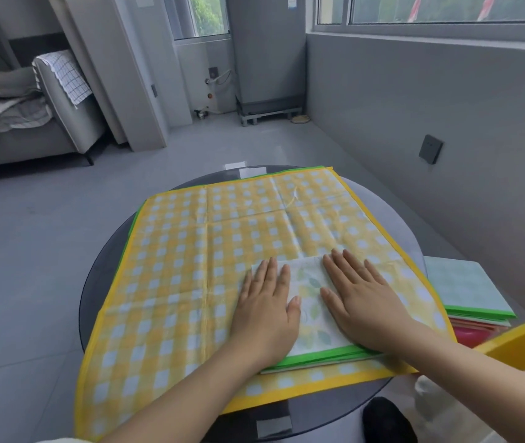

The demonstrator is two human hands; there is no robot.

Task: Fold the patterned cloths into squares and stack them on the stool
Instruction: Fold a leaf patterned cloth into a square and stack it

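On the yellow gingham cloth (223, 251), both hands are pressing flat, gripping nothing: left hand (264, 311), right hand (363, 302) flattening the leaf-print square (310, 306); stool stack (466, 289) lying rightward, nearer the right hand.

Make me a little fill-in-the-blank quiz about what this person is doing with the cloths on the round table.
1. Both hands, the left hand and the right hand, press flat on a folded leaf-print cloth with a ____ border.
2. That folded cloth lies on an unfolded yellow checked cloth spread over a round ____ table.
3. The stack of folded cloths sits on the person's ____ side.

Missing words: green; glass; right
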